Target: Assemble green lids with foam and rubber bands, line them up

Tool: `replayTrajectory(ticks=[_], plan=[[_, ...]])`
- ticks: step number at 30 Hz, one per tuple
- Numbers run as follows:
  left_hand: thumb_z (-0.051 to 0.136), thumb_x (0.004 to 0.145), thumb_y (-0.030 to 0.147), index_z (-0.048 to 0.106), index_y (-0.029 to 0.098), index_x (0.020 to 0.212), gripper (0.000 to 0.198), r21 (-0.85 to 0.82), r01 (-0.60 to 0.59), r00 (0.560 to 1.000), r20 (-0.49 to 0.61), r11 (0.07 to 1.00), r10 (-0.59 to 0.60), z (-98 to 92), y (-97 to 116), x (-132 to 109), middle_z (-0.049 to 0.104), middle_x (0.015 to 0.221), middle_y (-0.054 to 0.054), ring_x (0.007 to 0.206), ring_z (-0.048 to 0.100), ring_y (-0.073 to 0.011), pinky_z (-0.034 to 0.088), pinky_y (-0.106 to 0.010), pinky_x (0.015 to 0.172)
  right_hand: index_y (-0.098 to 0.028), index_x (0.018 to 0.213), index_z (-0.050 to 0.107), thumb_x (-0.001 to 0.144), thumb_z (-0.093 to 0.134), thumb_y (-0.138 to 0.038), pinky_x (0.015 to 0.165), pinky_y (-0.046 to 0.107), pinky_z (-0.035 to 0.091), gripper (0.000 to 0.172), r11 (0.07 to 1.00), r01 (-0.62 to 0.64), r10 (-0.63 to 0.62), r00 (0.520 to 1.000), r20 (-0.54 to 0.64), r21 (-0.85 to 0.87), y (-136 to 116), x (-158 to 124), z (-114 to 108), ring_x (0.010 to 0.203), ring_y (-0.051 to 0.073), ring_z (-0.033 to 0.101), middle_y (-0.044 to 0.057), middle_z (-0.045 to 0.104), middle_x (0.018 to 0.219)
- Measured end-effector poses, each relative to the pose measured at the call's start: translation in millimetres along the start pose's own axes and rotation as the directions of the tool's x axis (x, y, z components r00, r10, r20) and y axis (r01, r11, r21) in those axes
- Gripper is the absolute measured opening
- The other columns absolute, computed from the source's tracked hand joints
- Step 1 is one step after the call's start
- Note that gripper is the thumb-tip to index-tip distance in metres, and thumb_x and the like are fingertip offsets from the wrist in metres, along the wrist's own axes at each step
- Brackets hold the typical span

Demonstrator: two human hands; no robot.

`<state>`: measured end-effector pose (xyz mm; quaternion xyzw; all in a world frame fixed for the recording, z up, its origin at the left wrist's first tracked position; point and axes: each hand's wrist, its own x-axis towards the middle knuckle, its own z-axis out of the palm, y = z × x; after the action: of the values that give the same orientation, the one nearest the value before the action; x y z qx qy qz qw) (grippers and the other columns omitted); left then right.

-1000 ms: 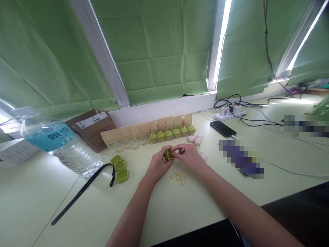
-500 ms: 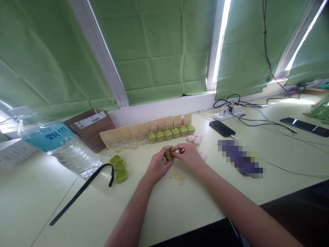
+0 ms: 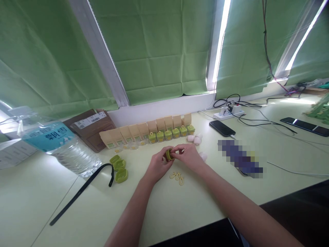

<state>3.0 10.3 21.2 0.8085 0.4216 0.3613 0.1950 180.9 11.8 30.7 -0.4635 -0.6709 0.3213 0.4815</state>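
My left hand [image 3: 158, 165] holds a small green square lid [image 3: 168, 155] on edge above the table, fingers wrapped round its side. Thumb and fingers of my right hand [image 3: 189, 156] are pinched together at the hollow of that lid; whatever lies between them is hidden. Below the hands lie several pale yellow loops [image 3: 178, 176]. Off to the left, more green lids [image 3: 121, 175] rest on the tabletop. Behind stands a row of small clear boxes with green lids [image 3: 168, 135], some topped by a yellow loop. Pale pink pieces [image 3: 197, 140] sit beyond my right hand.
Brown paper cards [image 3: 133, 132] line the wall side. At left are a big water bottle [image 3: 69, 151], a cardboard box [image 3: 95, 132] and a black strap [image 3: 79, 192]. A phone [image 3: 222, 128], a power strip [image 3: 228, 115] and cables lie on the right.
Both hands stay at nearly the same spot around the green lid. Only a very slight shift of the lid and fingers shows.
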Motion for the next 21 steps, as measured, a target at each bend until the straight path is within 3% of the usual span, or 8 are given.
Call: replayTrajectory(ticks=[16, 21], plan=[[0.061, 0.081, 0.019, 0.058, 0.025, 0.119, 0.039, -0.009, -0.027, 1.0, -0.016, 1.0, 0.026, 0.6, 5.8, -0.8, 0.069, 0.104, 0.0, 0.075, 0.057, -0.0092, 0.047, -0.02, 0.067, -0.023, 0.079, 0.078, 0.077, 0.071, -0.022, 0.061, 0.026, 0.044, 0.007, 0.999, 0.031, -0.032, 0.998, 0.053, 0.011, 1.3, -1.2, 2.0, 0.059, 0.012, 0.054, -0.001, 0.074, 0.075], [0.06, 0.085, 0.023, 0.058, 0.024, 0.12, 0.035, 0.004, -0.04, 0.999, -0.027, 0.999, 0.04, 0.5, 6.2, 1.6, 0.069, 0.109, -0.003, 0.082, 0.06, -0.0113, 0.049, -0.023, 0.074, -0.024, 0.083, 0.077, 0.08, 0.07, -0.024, 0.066, 0.027, 0.048, 0.008, 0.996, 0.084, -0.084, 0.995, 0.061, -0.004, 0.8, -0.1, 1.4, 0.069, 0.015, 0.061, 0.0, 0.075, 0.084]])
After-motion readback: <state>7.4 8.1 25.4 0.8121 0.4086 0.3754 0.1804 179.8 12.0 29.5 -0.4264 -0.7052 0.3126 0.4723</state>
